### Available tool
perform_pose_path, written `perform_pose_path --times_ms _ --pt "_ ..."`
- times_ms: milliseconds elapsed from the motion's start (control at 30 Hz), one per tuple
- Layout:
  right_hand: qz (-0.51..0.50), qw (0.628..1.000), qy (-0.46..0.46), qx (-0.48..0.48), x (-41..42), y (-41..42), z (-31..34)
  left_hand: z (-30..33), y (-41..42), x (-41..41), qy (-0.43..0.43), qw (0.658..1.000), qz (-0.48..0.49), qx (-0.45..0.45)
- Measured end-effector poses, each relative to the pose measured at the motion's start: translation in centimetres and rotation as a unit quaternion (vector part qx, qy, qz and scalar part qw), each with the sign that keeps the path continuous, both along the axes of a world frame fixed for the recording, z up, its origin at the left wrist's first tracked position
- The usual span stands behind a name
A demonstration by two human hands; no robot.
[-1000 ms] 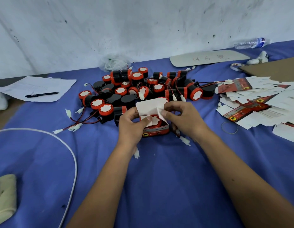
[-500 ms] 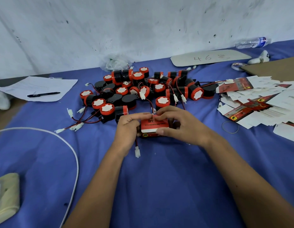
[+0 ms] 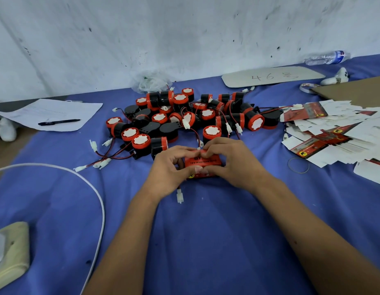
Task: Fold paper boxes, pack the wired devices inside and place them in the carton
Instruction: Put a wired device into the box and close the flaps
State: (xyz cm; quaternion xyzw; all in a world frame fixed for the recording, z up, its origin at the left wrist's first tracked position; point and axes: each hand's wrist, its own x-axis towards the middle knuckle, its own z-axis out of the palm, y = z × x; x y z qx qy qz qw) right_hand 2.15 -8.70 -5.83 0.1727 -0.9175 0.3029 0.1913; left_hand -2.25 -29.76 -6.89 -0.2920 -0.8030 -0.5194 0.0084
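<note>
Both hands, left (image 3: 170, 167) and right (image 3: 233, 160), grip the red box (image 3: 203, 163) just in front of the device pile (image 3: 184, 118). Its white connector (image 3: 179, 196) dangles outside; closing now could pinch the wire.

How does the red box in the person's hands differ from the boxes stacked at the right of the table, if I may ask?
The red box is folded into shape and closed; the stacked boxes lie flat and unfolded. The red box is gripped by the left hand and the right hand; the stacked boxes lie untouched in a loose pile. Both show the same red print with a yellow emblem.
</note>
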Motion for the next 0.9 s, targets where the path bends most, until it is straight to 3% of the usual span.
perform_pose_path --times_ms 133,600,767,900 --pt "0.016 0.999 -0.005 0.049 0.5 -0.1 0.0 0.0 -0.5 -0.1 -0.050 0.998 -0.034 -0.008" --pt "0.029 0.998 0.011 0.045 0.6 0.1 0.2 0.2 -0.2 0.3 0.007 0.999 0.000 -0.038" --pt "0.005 0.999 0.038 0.009 0.3 -0.2 0.0 0.2 -0.2 0.2 0.039 0.998 -0.003 -0.041" --pt "0.002 0.997 0.009 -0.076 0.2 -0.8 -0.5 0.1 -0.1 0.2 0.058 0.998 -0.003 -0.034"
